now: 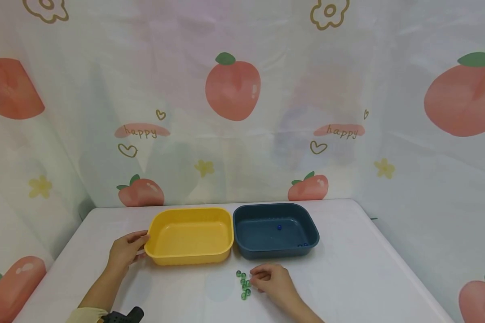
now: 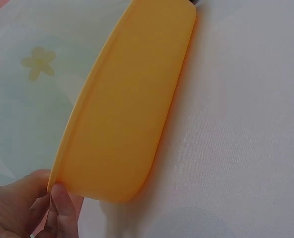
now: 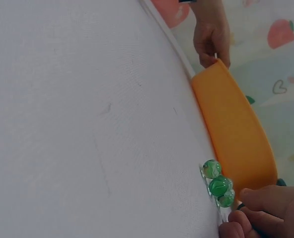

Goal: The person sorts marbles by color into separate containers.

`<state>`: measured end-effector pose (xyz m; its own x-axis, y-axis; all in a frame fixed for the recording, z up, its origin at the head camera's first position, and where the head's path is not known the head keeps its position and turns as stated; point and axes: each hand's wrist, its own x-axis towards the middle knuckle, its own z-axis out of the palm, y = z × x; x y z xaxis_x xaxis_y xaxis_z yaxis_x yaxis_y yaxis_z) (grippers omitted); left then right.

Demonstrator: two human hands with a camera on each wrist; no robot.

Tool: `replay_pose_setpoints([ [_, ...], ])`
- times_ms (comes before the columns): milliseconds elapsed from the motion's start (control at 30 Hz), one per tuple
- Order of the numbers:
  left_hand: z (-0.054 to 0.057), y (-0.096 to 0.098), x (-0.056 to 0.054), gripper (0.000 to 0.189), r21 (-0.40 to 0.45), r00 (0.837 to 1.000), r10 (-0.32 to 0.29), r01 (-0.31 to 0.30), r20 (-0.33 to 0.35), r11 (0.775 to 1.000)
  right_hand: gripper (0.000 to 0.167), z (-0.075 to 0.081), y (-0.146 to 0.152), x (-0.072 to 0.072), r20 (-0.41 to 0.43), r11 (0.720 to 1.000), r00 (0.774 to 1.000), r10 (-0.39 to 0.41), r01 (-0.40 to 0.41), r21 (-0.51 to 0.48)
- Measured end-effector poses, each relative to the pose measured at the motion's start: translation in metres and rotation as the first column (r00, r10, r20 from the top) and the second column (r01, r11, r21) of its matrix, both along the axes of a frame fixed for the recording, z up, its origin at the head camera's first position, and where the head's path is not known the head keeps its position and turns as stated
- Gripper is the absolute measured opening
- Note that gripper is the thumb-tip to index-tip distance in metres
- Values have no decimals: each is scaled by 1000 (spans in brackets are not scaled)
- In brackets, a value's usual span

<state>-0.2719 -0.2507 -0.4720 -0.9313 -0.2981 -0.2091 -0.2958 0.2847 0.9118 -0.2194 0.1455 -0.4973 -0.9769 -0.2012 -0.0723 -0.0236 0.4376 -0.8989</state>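
My left hand pinches the left rim of a yellow plastic bin; in the left wrist view its thumb and fingers grip the lip near one corner. Several green glass marbles lie in a small cluster on the white table in front of the bins. Beside their right edge is my right hand, fingers bent toward the nearest ones. In the right wrist view a gap shows between its thumb and fingers, close to the green marbles, with no marble visible between them.
A dark blue bin stands against the yellow bin's right side, with 3 blue marbles in it. Under everything is a white-covered table. Behind and beside it hangs a fruit-print curtain.
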Motion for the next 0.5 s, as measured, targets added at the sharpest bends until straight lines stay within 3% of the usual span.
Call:
replay_pose_setpoints([
  [500,-2,0,0,51,0,1000,14,-14,11,1000,12,-2,-6,-3,-38,993,999,7,-2,122],
])
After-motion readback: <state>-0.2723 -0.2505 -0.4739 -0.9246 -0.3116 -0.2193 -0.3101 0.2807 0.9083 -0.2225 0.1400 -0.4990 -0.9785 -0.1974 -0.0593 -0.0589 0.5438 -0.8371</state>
